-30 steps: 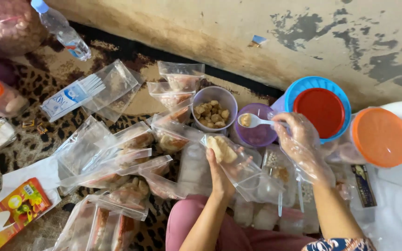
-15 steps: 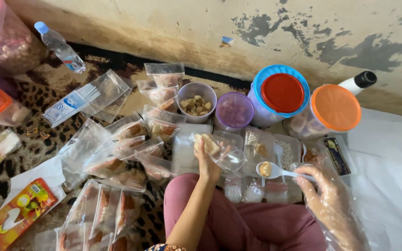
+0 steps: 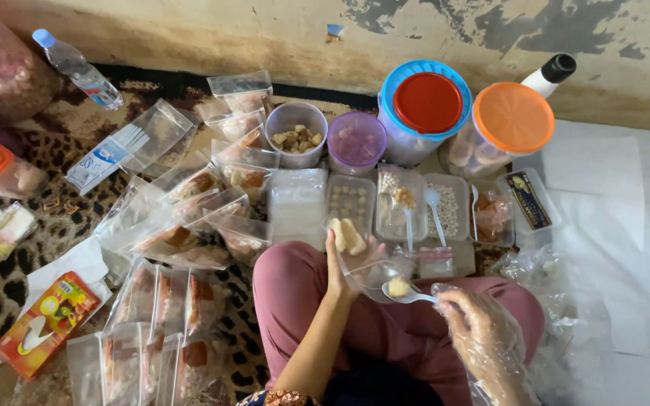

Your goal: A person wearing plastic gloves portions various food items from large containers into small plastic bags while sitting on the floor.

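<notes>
The person is sitting cross-legged in pink trousers, and the left hand [image 3: 342, 265] is gripping the rim of a small clear plastic bag [image 3: 372, 272] above the lap, fingers closed on the film so that the mouth is gaping upward; two pale, oblong pieces of food [image 3: 346, 236] are resting against the top of that hand, probably inside the bag, though the clear film makes this hard to judge. The right hand [image 3: 481, 336], wearing a loose clear plastic glove, is clamping the handle of a metal spoon [image 3: 408, 295], whose bowl is sitting at the bag's opening and carrying one yellowish lump [image 3: 398, 286]. Just beyond the knees, shallow clear trays [image 3: 350, 201] of small round pieces are standing in a row, one with a white spoon [image 3: 435, 210] lying in it. Behind them are standing a grey cup [image 3: 296, 134] of brown chunks, a purple cup [image 3: 356, 142], a blue-rimmed jar with a red lid [image 3: 426, 103] and an orange-lidded jar [image 3: 512, 119]. Filled clear bags [image 3: 182, 233] are lying spread on the leopard-print mat to the left.
</notes>
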